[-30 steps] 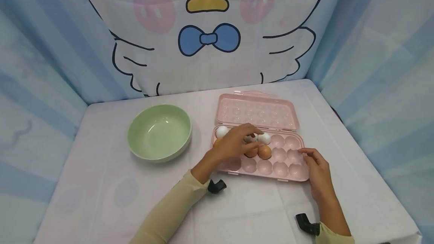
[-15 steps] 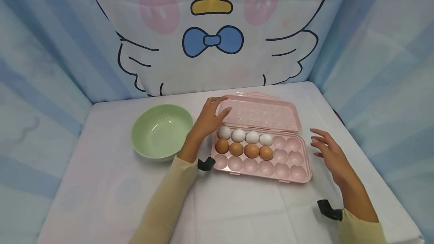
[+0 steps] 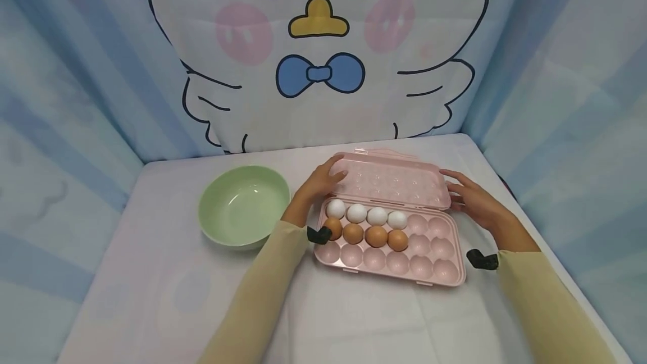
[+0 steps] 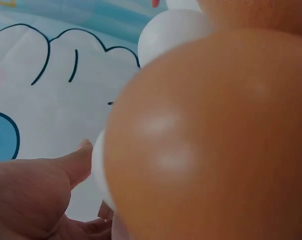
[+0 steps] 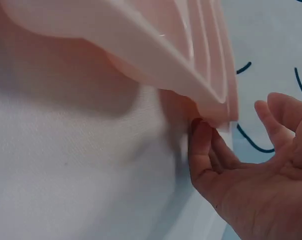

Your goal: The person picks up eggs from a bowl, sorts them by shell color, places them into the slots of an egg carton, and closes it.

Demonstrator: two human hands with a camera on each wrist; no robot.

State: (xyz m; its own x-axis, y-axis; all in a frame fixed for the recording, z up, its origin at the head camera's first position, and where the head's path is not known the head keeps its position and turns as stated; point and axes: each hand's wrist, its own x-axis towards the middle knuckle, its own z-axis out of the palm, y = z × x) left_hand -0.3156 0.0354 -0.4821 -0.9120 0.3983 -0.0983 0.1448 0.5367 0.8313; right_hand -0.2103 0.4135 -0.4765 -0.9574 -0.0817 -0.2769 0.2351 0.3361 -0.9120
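Note:
A pink egg carton (image 3: 420, 267) lies opened flat on the table, its lid (image 3: 394, 181) folded back behind the base. White eggs (image 3: 377, 216) fill part of the back row, and brown eggs (image 3: 376, 236) part of the middle row; the front row's cups hold nothing. My left hand (image 3: 320, 181) is at the lid's left end, thumb spread from the fingers. At the other end, my right hand (image 3: 475, 201) has its fingertips at the lid's edge. The right wrist view shows lower fingers at the pink rim (image 5: 218, 107), thumb apart. A brown egg (image 4: 215, 140) mostly fills the left wrist view.
A green bowl (image 3: 242, 206) with nothing in it stands left of the carton, close to the left forearm. White cloth (image 3: 374, 319) covers the table. Behind hangs a curtain (image 3: 318, 111) with a cartoon bird, and blue curtains flank both sides.
My left hand has left the eggs and moved back to the lid's left end. The right hand has let go of the base's right edge and come forward to the lid's right end.

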